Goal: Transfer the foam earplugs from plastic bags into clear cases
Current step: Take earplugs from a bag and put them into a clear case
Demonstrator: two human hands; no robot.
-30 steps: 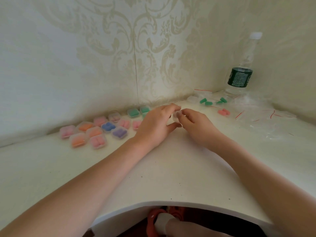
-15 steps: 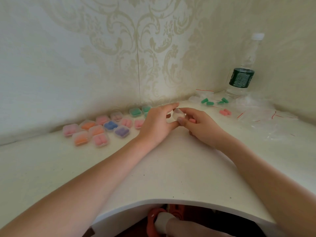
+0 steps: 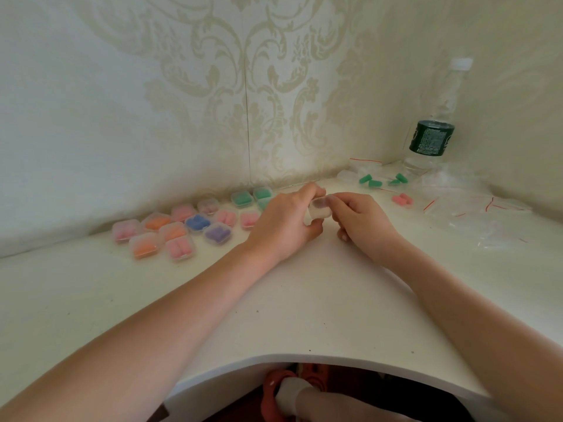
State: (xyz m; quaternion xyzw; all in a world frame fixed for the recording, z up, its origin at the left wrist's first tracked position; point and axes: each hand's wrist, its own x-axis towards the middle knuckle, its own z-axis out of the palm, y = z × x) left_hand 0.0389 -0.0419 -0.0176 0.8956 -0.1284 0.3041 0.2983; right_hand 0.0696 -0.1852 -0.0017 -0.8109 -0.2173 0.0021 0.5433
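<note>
A small clear case (image 3: 319,210) is held between both hands at the middle of the white desk (image 3: 304,300). My left hand (image 3: 283,226) grips it from the left with thumb below and fingers above. My right hand (image 3: 362,223) pinches its right side at the top edge. Whether earplugs lie inside it cannot be told. Loose green earplugs (image 3: 370,181) and a pink pair (image 3: 402,199) lie to the right near clear plastic bags (image 3: 475,214). Several filled cases (image 3: 182,229) with pink, orange, blue, purple and green earplugs sit in rows at the left by the wall.
A water bottle (image 3: 432,132) with a dark green label stands in the back right corner. Patterned walls close off the desk's far sides. The desk's front edge curves inward over my lap, where a red sandal (image 3: 274,388) shows below.
Both hands have lifted the clear case slightly and turned it; my right hand's fingers have shifted to its top edge. Everything else on the desk stays put.
</note>
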